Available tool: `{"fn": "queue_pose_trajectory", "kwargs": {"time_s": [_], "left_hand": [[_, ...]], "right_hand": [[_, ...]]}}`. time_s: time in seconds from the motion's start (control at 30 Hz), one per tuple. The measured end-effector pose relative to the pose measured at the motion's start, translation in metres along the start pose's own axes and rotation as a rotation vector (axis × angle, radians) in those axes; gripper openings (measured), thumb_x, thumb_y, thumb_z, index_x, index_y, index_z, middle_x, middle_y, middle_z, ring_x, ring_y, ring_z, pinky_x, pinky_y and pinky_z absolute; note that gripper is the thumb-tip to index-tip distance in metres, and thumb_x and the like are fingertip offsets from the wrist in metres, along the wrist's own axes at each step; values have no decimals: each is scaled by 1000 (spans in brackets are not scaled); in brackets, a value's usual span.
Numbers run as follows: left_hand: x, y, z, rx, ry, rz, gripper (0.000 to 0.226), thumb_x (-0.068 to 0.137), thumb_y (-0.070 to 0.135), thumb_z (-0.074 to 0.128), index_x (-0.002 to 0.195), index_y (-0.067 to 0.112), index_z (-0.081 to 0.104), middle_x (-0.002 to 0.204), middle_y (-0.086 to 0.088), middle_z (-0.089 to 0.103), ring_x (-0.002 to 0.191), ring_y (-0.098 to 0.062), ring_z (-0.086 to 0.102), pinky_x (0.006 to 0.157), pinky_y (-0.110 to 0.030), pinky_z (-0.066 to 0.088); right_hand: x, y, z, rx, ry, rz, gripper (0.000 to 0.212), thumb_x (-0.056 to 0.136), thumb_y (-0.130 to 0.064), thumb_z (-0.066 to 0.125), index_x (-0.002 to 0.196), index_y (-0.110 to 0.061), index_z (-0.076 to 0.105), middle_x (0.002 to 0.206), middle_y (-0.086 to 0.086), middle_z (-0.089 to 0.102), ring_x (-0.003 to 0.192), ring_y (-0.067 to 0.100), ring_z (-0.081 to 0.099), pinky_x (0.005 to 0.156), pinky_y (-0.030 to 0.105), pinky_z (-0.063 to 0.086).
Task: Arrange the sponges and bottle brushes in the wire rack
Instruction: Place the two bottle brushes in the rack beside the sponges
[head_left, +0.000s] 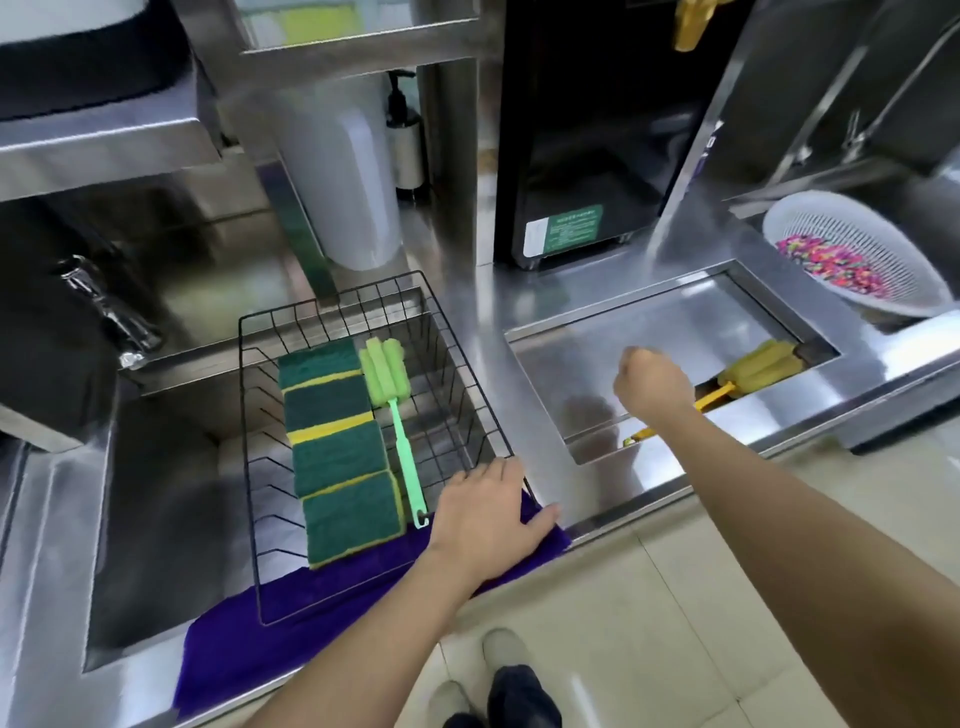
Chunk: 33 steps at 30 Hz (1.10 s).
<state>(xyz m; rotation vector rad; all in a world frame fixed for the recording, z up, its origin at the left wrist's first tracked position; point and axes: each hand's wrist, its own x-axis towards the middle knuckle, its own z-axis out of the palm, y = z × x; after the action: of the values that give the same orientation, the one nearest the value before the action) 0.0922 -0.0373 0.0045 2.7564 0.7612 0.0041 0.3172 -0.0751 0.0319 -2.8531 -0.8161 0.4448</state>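
A black wire rack (470, 364) sits over the left sink on a purple cloth (249, 639). Inside it, several green-and-yellow sponges (332, 447) lie in a row from back to front. A green bottle brush (390, 400) lies beside them on the right, head to the back. My left hand (483, 525) lies flat on the rack's front right corner and the cloth, fingers spread. A yellow bottle brush (763, 364) lies in the recessed tray (675, 322) on the right. My right hand (652, 387) hovers curled just above its handle, which passes under my wrist.
A white colander (883, 291) with colourful bits stands at the far right. A black appliance (597, 156) and a white container (348, 182) stand behind on the steel counter. A tap (109, 312) is at the left of the sink. My shoes show on the tiled floor.
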Motion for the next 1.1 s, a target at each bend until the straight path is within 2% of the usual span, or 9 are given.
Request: {"fn": "queue_pose_trajectory", "kwargs": {"time_s": [0.2, 0.3, 0.47, 0.67, 0.73, 0.8, 0.87, 0.97, 1.1], "left_hand": [[0, -2, 4, -20, 35, 5, 43, 87, 63, 39, 87, 20, 40, 89, 4, 57, 82, -17, 54, 73, -30, 37], [0, -1, 4, -21, 46, 10, 42, 87, 64, 38, 85, 21, 39, 86, 5, 54, 80, -16, 53, 71, -29, 37], [-1, -2, 2, -15, 49, 8, 41, 88, 62, 39, 84, 21, 39, 82, 8, 50, 78, -15, 52, 66, -26, 32], [-2, -3, 1, 2, 33, 12, 43, 88, 63, 38, 87, 21, 45, 86, 7, 54, 77, -13, 50, 66, -25, 33], [-2, -2, 1, 1, 36, 10, 44, 88, 63, 38, 88, 20, 46, 86, 6, 55, 76, -13, 50, 66, -25, 34], [-1, -2, 0, 9, 31, 10, 44, 88, 63, 37, 88, 21, 45, 87, 7, 53, 76, -12, 49, 66, -25, 35], [-1, -1, 1, 14, 23, 6, 43, 88, 64, 36, 88, 21, 44, 85, 8, 50, 78, -12, 50, 67, -25, 35], [-1, -1, 1, 18, 16, 4, 42, 88, 64, 35, 87, 22, 41, 85, 8, 49, 79, -13, 51, 68, -25, 37], [-2, -2, 0, 30, 24, 8, 43, 88, 64, 35, 87, 22, 42, 87, 7, 53, 80, -13, 52, 68, -25, 36]], "right_hand": [[8, 45, -5, -208, -186, 81, 31, 90, -7, 38, 116, -6, 54, 123, 17, 58, 111, 37, 55, 76, 38, 40], [11, 50, -9, -298, -302, 84, 34, 89, -8, 37, 119, -9, 54, 124, 15, 58, 113, 36, 54, 77, 37, 38], [11, 45, -6, -427, -369, 45, 31, 90, -12, 39, 113, -15, 59, 101, 7, 56, 91, 29, 50, 76, 34, 38], [19, 35, 2, -489, -409, -24, 22, 88, -13, 44, 101, -14, 60, 94, 5, 61, 81, 24, 59, 67, 29, 40], [21, 33, 0, -501, -361, -67, 21, 88, -11, 47, 103, -15, 60, 100, 6, 65, 86, 25, 64, 68, 26, 41], [22, 28, -6, -518, -232, -73, 30, 88, -13, 50, 116, -16, 60, 117, 5, 65, 107, 26, 63, 80, 30, 44], [24, 21, -16, -486, -80, -53, 33, 92, -11, 47, 124, -13, 55, 127, 6, 61, 117, 29, 58, 89, 32, 45], [29, 12, -36, -306, 118, -17, 31, 96, -8, 37, 124, -3, 49, 128, 16, 60, 120, 35, 56, 94, 36, 45], [27, -4, -60, 76, 244, 42, 34, 101, -19, 32, 121, 4, 50, 126, 27, 57, 119, 45, 52, 94, 44, 42]]}}
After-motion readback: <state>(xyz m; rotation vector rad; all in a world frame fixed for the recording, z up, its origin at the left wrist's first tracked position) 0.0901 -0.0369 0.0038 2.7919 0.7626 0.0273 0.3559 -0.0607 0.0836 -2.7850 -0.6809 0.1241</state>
